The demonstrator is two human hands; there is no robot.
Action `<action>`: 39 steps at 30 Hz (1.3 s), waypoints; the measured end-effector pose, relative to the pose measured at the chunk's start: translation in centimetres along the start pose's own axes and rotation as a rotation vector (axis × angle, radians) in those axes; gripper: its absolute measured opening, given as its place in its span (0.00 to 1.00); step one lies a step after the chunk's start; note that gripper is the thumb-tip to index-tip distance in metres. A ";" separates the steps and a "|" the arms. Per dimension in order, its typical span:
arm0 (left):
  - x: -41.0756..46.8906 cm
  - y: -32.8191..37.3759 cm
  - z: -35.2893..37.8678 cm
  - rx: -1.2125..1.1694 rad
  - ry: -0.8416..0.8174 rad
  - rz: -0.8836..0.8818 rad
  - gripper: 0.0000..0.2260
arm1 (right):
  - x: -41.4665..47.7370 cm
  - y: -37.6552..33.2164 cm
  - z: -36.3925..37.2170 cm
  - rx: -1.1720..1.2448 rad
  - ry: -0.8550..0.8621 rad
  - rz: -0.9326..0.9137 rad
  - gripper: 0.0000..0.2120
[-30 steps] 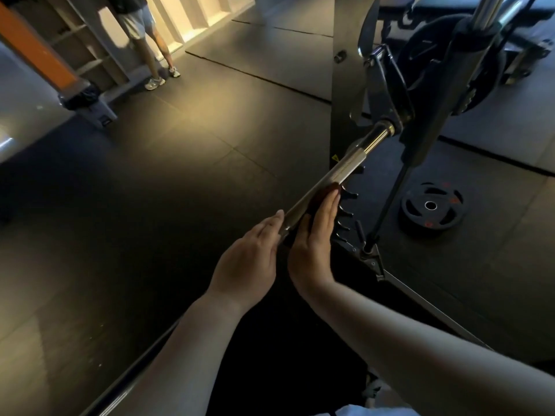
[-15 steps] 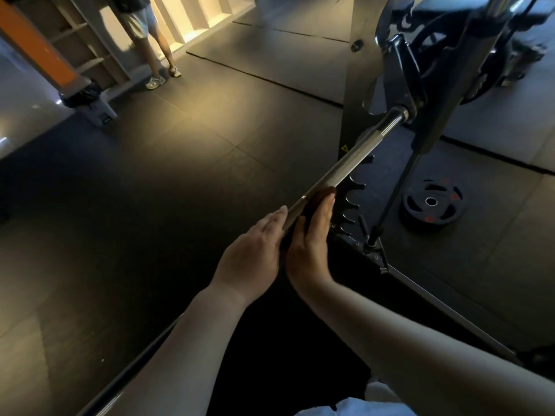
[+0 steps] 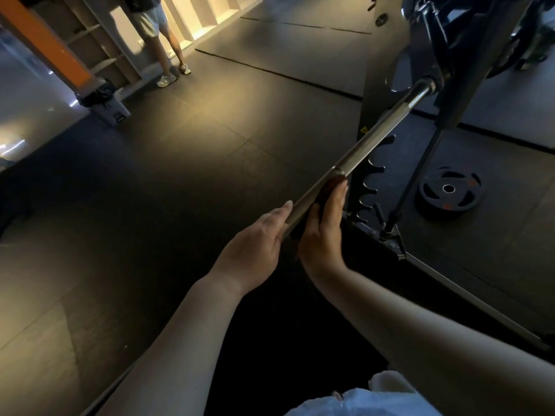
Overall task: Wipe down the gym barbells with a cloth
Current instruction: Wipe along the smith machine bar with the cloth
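Observation:
A chrome barbell (image 3: pixel 381 130) runs diagonally from the rack at the upper right down toward me. My left hand (image 3: pixel 258 244) lies against the bar's left side with straight fingers. My right hand (image 3: pixel 322 229) is on the bar's right side. Its thumb and fingers hold a dark reddish cloth (image 3: pixel 326 190) against the bar, and most of the cloth is hidden under the hand.
The black rack upright (image 3: pixel 378 94) with its hook notches stands just right of the bar. A black weight plate (image 3: pixel 449 193) lies on the floor mats. A person's legs (image 3: pixel 162 43) are at the far left by wooden shelving. An orange post (image 3: pixel 45 40) stands left.
Both hands stay at about the same spot on the bar. The view has shifted, so the rack and the bar's far end now sit further right.

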State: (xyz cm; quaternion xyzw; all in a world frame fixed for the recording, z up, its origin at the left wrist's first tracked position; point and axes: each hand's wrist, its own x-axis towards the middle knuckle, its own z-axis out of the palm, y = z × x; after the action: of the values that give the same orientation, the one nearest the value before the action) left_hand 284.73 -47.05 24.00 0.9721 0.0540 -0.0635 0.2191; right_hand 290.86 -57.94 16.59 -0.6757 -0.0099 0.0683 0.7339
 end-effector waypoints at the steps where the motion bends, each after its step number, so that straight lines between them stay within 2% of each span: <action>1: -0.3 -0.2 0.0 0.004 0.004 0.004 0.23 | 0.9 -0.2 -0.3 -0.003 0.028 0.005 0.34; 6: -1.6 -1.2 -0.1 -0.002 0.007 0.004 0.24 | 0.1 -0.5 0.7 0.059 0.072 0.013 0.34; 12: -3.5 -2.3 -0.5 -0.053 0.015 -0.002 0.21 | -8.4 1.8 4.4 0.181 -0.103 -0.044 0.36; 18: -5.4 -3.5 -0.7 -0.039 0.054 -0.009 0.22 | -4.0 0.2 3.0 0.093 0.101 0.054 0.30; 22: -6.0 -3.9 -0.3 -0.028 0.098 0.003 0.21 | -7.6 -1.1 4.8 0.119 0.003 0.018 0.34; 25: -6.0 -4.0 -0.2 -0.036 0.123 -0.001 0.20 | -11.5 -0.1 5.9 0.052 -0.101 -0.055 0.37; 28: -6.0 -4.0 0.0 -0.033 0.127 -0.002 0.20 | -10.9 0.0 5.2 -0.010 -0.161 -0.081 0.38; 33: -6.1 -4.0 0.2 -0.019 0.159 -0.005 0.21 | -6.5 -1.3 3.5 -0.079 -0.006 -0.093 0.34; 35: -6.1 -3.8 0.2 -0.014 0.151 -0.006 0.21 | -6.3 -0.5 3.2 -0.194 -0.065 -0.134 0.38; 37: -6.0 -3.7 0.1 -0.014 0.147 -0.005 0.21 | -7.3 0.9 2.6 -0.352 -0.177 -0.257 0.43; 39: -5.9 -3.6 0.0 -0.015 0.144 0.001 0.21 | -7.8 2.3 1.8 -0.464 -0.289 -0.323 0.43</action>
State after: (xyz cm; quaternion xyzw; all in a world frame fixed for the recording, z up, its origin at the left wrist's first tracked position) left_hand 278.42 -44.27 23.38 0.9726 0.0698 0.0071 0.2218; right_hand 282.78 -56.88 15.08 -0.7979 -0.2368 0.0422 0.5527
